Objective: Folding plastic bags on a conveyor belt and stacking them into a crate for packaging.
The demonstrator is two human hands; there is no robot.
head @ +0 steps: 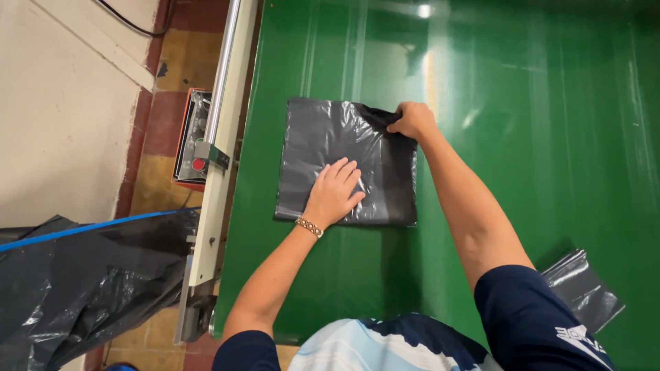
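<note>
Pressing down with my left hand (334, 194), I keep the palm and spread fingers flat on the black plastic bag (316, 148), near its lower middle; the fingers lie apart and clamp nothing, only resting on the film. A beaded bracelet (309, 227) sits on that wrist. My right hand (412, 120) is at the bag's upper right corner, its fingers closed together on a pinch of the plastic there, where the film bunches and wrinkles. The bag lies folded into a rough square on the shiny green table (536, 172), toward the table's left side, close to its edge but not over it. Along that edge runs a pale metal rail (223, 137) with a small box bearing a red button (199, 165). Another folded black bag (584, 288) lies on the green surface by my right elbow, well apart from the one under my hands. Off the table to the left, a heap of crumpled black plastic sheeting (89, 282) lies with a blue strip (89, 229) across its top, above a tiled floor (165, 178).
</note>
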